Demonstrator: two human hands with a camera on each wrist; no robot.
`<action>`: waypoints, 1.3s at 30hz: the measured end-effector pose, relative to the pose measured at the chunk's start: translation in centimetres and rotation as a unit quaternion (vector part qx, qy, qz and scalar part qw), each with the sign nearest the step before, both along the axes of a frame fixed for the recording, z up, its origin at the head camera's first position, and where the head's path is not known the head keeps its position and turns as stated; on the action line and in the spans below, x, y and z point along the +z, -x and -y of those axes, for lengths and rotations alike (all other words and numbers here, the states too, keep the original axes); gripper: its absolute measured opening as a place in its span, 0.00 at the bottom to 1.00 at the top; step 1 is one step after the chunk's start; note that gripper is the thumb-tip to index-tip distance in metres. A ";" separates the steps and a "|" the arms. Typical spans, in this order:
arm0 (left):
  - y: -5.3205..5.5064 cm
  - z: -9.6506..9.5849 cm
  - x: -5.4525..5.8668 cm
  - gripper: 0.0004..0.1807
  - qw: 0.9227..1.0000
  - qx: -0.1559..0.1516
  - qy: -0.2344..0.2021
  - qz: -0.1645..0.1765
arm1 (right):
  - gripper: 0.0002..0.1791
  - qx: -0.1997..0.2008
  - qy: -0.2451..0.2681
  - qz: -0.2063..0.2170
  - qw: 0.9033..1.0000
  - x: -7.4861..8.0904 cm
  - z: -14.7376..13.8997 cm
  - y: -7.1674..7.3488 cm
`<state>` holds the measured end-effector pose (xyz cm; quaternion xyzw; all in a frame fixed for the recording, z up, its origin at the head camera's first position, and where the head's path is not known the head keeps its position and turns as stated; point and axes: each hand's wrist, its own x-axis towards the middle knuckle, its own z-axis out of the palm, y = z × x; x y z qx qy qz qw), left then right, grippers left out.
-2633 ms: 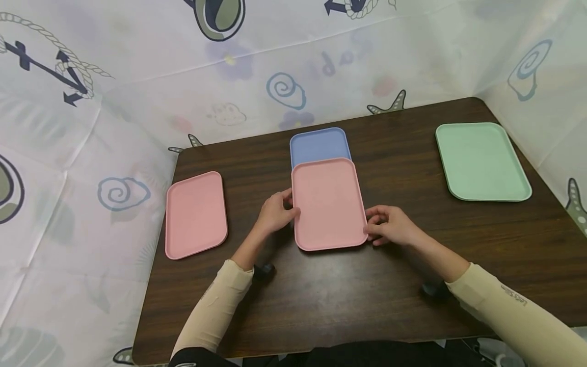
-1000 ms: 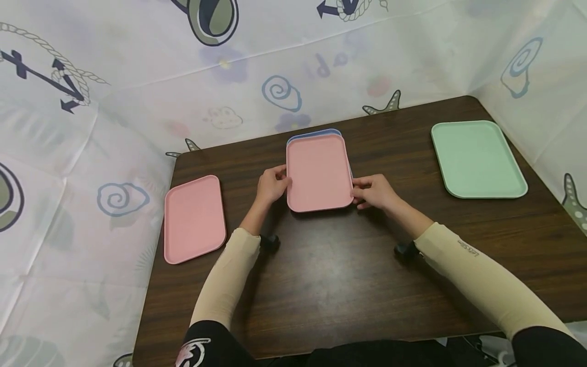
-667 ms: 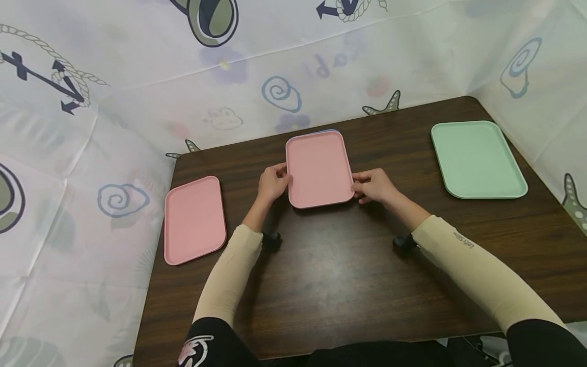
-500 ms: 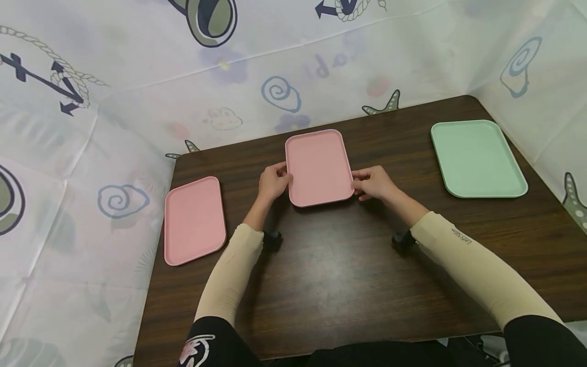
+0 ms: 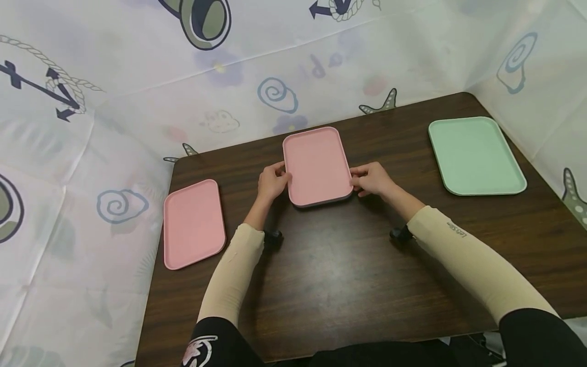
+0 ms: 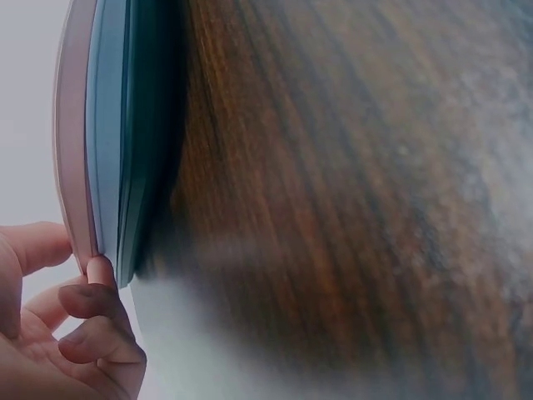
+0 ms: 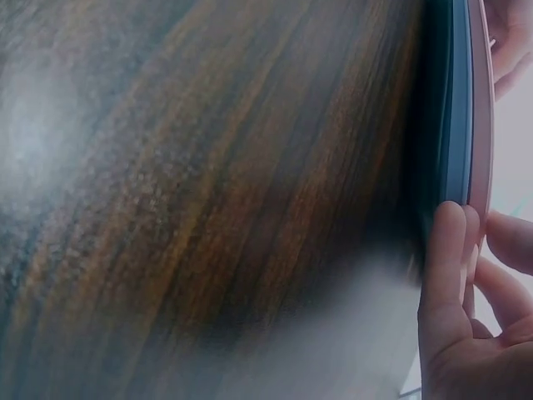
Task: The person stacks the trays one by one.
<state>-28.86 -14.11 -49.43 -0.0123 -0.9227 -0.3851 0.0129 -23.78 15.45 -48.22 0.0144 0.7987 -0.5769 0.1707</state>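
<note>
In the head view a pink tray [image 5: 317,167] lies at the back middle of the table, on top of a stack. The wrist views show a blue tray [image 6: 106,125] directly under it and a dark green tray [image 6: 148,125] lowest. My left hand [image 5: 272,182] pinches the left edge of the pink tray near its front corner, thumb at the rim and fingers against the side. At the opposite edge my right hand [image 5: 372,179] holds the same tray, its fingertips reaching the side of the blue one below. From above, the lower trays are almost wholly hidden.
A second pink tray [image 5: 194,224] lies flat at the table's left edge. A larger light green tray [image 5: 477,155] sits at the back right. Patterned white cloth [image 5: 174,66] hangs behind and beside the dark wooden table [image 5: 330,285].
Both hands have carried the pink tray away from me, from overlapping the blue tray's front to lying squarely over it. The blue tray is now covered from above. The outer trays have stayed put.
</note>
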 end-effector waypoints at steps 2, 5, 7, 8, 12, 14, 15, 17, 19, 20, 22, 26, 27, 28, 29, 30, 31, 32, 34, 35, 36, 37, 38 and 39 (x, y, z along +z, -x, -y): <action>0.0 0.0 0.0 0.24 1.000 -0.002 -0.002 0.001 | 0.24 0.000 0.002 0.000 1.000 0.0 0.0 0.0; 0.0 0.0 -0.1 0.25 1.000 -0.003 -0.001 0.002 | 0.24 0.000 0.003 0.003 1.000 0.0 -0.1 0.0; 0.0 0.0 -0.2 0.25 1.000 -0.002 -0.002 0.005 | 0.24 0.000 0.003 0.004 1.000 0.0 -0.1 -0.1; 0.0 0.0 -0.3 0.25 1.000 -0.001 -0.001 0.007 | 0.24 0.000 0.003 0.004 1.000 0.0 -0.1 -0.1; -0.1 -0.1 -0.3 0.26 1.000 0.001 -0.002 0.015 | 0.25 -0.002 0.006 0.002 1.000 0.0 -0.1 -0.1; -0.1 -0.1 -0.2 0.26 1.000 0.002 -0.002 0.018 | 0.25 -0.004 0.007 0.001 1.000 0.0 -0.1 -0.2; -0.2 -0.1 -0.2 0.26 1.000 0.002 -0.003 0.019 | 0.25 -0.005 0.007 0.001 1.000 -0.1 -0.1 -0.2; -0.2 -0.2 -0.2 0.26 1.000 0.002 -0.006 0.020 | 0.24 -0.008 0.008 0.000 1.000 -0.1 -0.1 -0.2; -0.3 -0.2 -0.2 0.26 1.000 0.003 -0.007 0.022 | 0.24 -0.010 0.007 -0.001 1.000 -0.2 0.0 -0.2; -0.3 -0.2 -0.2 0.26 1.000 0.004 -0.009 0.024 | 0.24 -0.012 0.007 -0.001 1.000 -0.2 0.0 -0.2; -0.4 -0.2 -0.2 0.27 1.000 0.006 -0.011 0.026 | 0.24 -0.014 0.006 0.000 1.000 -0.2 0.0 -0.3; -0.5 -0.2 -0.3 0.27 0.999 0.006 -0.016 0.033 | 0.24 -0.018 0.008 0.005 1.000 -0.3 0.0 -0.4; -0.5 -0.2 -0.3 0.27 0.999 0.005 -0.016 0.033 | 0.24 -0.019 0.011 0.006 1.000 -0.3 0.0 -0.5; -0.5 -0.2 -0.4 0.27 0.999 0.005 -0.017 0.035 | 0.24 -0.020 0.014 0.008 1.000 -0.3 0.0 -0.5; -0.5 -0.1 -0.5 0.27 0.999 0.004 -0.016 0.035 | 0.24 -0.020 0.017 0.008 1.000 -0.3 0.0 -0.6; -0.5 -0.1 -0.6 0.27 0.999 0.003 -0.015 0.036 | 0.24 -0.020 0.020 0.009 1.000 -0.4 0.0 -0.6; -0.6 0.0 -0.7 0.27 0.999 0.001 -0.012 0.036 | 0.23 -0.020 0.023 0.010 0.999 -0.4 0.1 -0.7; -0.7 0.1 -0.8 0.27 0.999 -0.001 -0.013 0.036 | 0.23 -0.021 0.026 0.011 0.999 -0.5 0.1 -0.7; -1.0 0.2 -0.8 0.27 0.999 -0.008 -0.015 0.037 | 0.23 -0.023 0.032 0.012 0.999 -0.6 0.0 -0.8; -1.1 0.3 -0.8 0.26 0.999 -0.012 -0.016 0.038 | 0.23 -0.023 0.035 0.012 0.999 -0.6 0.0 -0.8; -1.4 0.4 -0.8 0.26 0.999 -0.017 -0.019 0.039 | 0.23 -0.024 0.037 0.014 0.999 -0.7 0.0 -0.9; -1.6 0.4 -0.8 0.26 0.999 -0.021 -0.023 0.041 | 0.23 -0.025 0.040 0.015 0.999 -0.7 -0.1 -1.0; -1.9 0.5 -0.7 0.26 0.998 -0.028 -0.027 0.044 | 0.24 -0.024 0.042 0.017 0.999 -0.7 -0.1 -1.1; -2.2 0.5 -0.7 0.26 0.998 -0.033 -0.028 0.047 | 0.24 -0.023 0.044 0.019 0.999 -0.7 -0.2 -1.3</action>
